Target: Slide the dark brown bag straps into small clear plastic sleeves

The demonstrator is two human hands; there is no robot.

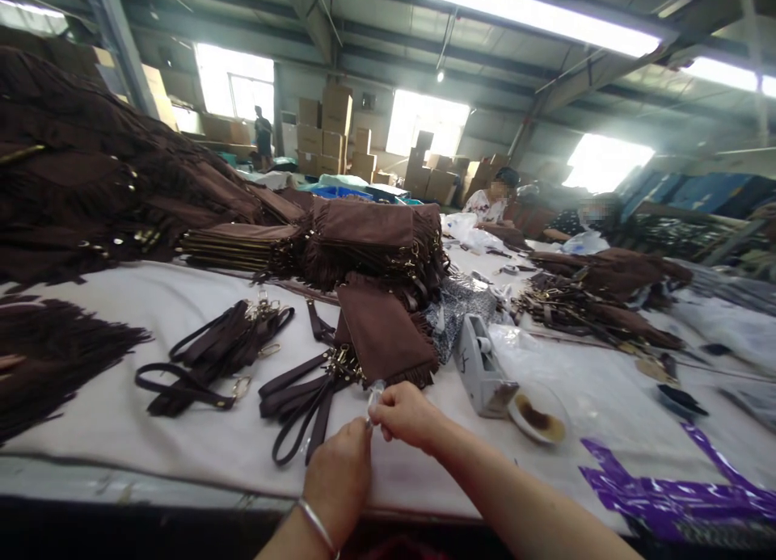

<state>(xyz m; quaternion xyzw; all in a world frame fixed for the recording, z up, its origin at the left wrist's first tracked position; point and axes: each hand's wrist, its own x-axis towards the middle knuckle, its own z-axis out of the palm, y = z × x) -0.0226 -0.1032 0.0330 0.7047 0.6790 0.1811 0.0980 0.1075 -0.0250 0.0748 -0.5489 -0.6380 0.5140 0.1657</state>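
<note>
My left hand point(340, 469), with a bangle point(316, 526) at the wrist, and my right hand point(405, 414) meet over the table near its front edge. Both are closed in a pinch at a small clear plastic piece point(377, 390); its exact kind is too small to make out. Just beyond the fingers lies a brown fringed pouch point(388, 330). Dark brown wrist straps with gold clasps point(315, 394) spread to the left of my hands. Right of them stands a grey tape dispenser point(485, 374), beside a small white dish point(539, 414) with a brown stain inside.
Stacked fringed pouches point(369, 229) stand behind, and a large brown heap point(90, 164) rises at the left. More straps point(218, 350) lie left on the white cloth point(121, 301). Purple plastic packaging point(672, 495) is at the right front. Two people sit across the table; another stands far back.
</note>
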